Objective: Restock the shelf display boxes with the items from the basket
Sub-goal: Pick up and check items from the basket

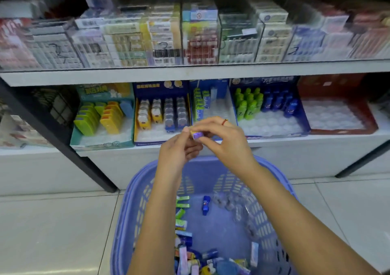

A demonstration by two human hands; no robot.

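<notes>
Now, left hand (179,150): pinching small purple-and-yellow item (196,135).
Right hand (223,141): pinching same item.
Purple basket (126,211): below, holding loose items.

Five display boxes (270,108) stand beyond the hands; one basket (130,211) sits below them, holding one blue bottle (205,205).

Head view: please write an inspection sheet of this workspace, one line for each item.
Surface: white lower shelf carries the display boxes.
Job's things: purple basket on the floor holds mixed small packs; red display box shows only bare tray; small purple pack is held between both hands.
Clutter: a clear wrapper lies in the basket.
Grippers: left hand and right hand pinch the pack together.
Cables: nothing seen.
Surroundings: blurred packs behind clear panels above; pale tiled floor.
</notes>
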